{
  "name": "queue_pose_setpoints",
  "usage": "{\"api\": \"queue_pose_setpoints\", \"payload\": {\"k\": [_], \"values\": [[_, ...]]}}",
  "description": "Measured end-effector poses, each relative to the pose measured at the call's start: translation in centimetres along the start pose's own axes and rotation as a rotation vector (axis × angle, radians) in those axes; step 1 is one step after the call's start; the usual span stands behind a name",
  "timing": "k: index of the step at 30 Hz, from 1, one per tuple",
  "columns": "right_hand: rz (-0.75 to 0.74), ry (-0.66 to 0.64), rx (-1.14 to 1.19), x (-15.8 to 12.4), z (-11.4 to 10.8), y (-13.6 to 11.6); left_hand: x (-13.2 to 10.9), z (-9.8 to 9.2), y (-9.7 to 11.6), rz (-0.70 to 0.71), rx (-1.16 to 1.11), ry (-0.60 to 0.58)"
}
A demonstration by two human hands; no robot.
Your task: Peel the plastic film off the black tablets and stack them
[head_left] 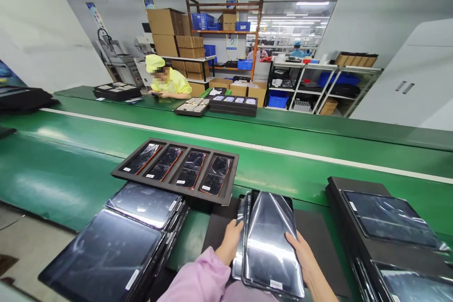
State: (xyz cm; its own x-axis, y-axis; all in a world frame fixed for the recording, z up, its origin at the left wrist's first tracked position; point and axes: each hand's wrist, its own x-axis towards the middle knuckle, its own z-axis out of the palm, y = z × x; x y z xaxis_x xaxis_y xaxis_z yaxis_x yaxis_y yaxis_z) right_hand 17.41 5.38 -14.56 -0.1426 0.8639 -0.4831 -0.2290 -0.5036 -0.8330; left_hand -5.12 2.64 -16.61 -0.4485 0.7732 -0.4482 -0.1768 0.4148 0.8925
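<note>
Nearest me, both my hands hold a small stack of dark glossy panels [269, 240], standing on the worktop [71, 160] just in front of my body. My left hand [230, 240] presses the stack's left edge, fingers curled closed around it below a pink sleeve [198, 278]. My right hand [305, 257] lies along the right edge, fingers wrapped against the side. The stack leans slightly, its bright reflection suggesting a film-covered, slick face.

I judge these panels thin, stiff and fragile, light singly but weightier as a stack, and likely to slide over one another. The edges look like the safe place to grip, squeezing both sides evenly and keeping off the glossy faces.

Left of the stack lie more large panels [106, 255] in overlapping piles. Right of it, a black box [336, 193] carries further panels. Just beyond the stack sits a dark tray [233, 170] with four slots, each holding a smaller screen.

Far beyond the stack, across the green worktop, a person in yellow [166, 82] bends over more trays, with shelves [226, 33] of cartons behind.
</note>
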Motion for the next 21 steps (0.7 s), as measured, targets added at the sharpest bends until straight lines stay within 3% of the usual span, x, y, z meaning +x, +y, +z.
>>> {"api": "queue_pose_setpoints", "payload": {"k": [5,9,13,16,18,21], "values": [[-0.013,0.159,-0.163,0.4,-1.5,0.7,-1.2,3.4,-0.2,-0.024,-0.103,0.008],[0.027,0.082,-0.091,0.3,-2.7,0.6,-3.1,4.4,1.2,-0.080,-0.259,-0.139],[-0.007,0.018,-0.172,-0.1,-3.1,-1.2,-5.0,5.4,3.2,0.120,-0.067,-0.175],[-0.172,0.038,-0.249,-0.1,-3.3,-2.9,-5.4,5.7,4.4,0.184,0.148,-0.148],[-0.292,0.055,-0.336,0.3,-3.3,-3.5,-5.3,5.7,5.0,0.249,0.130,-0.163],[-0.318,-0.062,-0.493,1.5,-3.2,-3.4,-4.9,5.0,5.5,0.324,0.007,-0.296]]}}
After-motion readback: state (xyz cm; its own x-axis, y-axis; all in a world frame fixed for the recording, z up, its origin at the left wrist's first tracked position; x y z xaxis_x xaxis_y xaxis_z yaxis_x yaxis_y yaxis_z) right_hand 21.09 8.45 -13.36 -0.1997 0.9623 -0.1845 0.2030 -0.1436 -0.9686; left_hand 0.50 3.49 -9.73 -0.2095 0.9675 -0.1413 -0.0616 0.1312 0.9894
